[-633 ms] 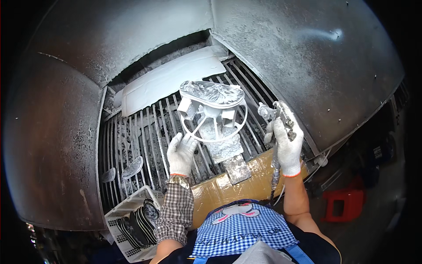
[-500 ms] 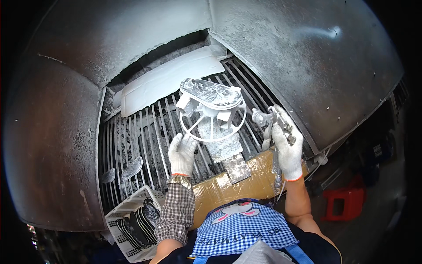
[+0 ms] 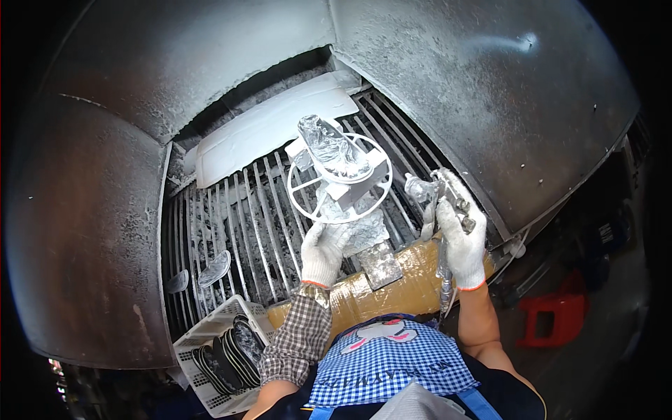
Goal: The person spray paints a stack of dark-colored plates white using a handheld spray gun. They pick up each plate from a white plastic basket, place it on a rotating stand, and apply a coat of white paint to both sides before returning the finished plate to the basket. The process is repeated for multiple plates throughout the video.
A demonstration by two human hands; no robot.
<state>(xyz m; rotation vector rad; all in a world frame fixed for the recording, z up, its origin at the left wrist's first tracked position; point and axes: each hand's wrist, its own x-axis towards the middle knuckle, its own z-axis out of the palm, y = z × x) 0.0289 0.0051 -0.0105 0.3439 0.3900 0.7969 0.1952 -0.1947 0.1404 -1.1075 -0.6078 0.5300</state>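
A shoe sole (image 3: 339,155) with a pale edge and a crinkled, shiny silvery surface lies on blocks over a white spoked turntable wheel (image 3: 292,198). My gloved left hand (image 3: 323,253) is at the wheel's near rim, its thumb apart from the fingers; the fingertips seem to touch the rim. To the right of the wheel, my gloved right hand (image 3: 463,238) is closed round a spray gun (image 3: 422,189), whose front points left toward the sole. Part of the gun is hidden by the glove. Beneath the wheel, the stand is wrapped in crumpled foil (image 3: 364,233).
Slatted metal bars (image 3: 241,231) run under the turntable, with two small oval pads (image 3: 214,269) on them at left. A white basket (image 3: 241,306) holds several dark soles. Tall metal walls enclose the booth; a taped cardboard roll (image 3: 350,290) lies in front. A red stool (image 3: 553,315) stands right.
The turntable has turned, so the sole now lies at a steeper slant. My left hand has moved right along the near rim. The right hand with the spray gun has barely moved.
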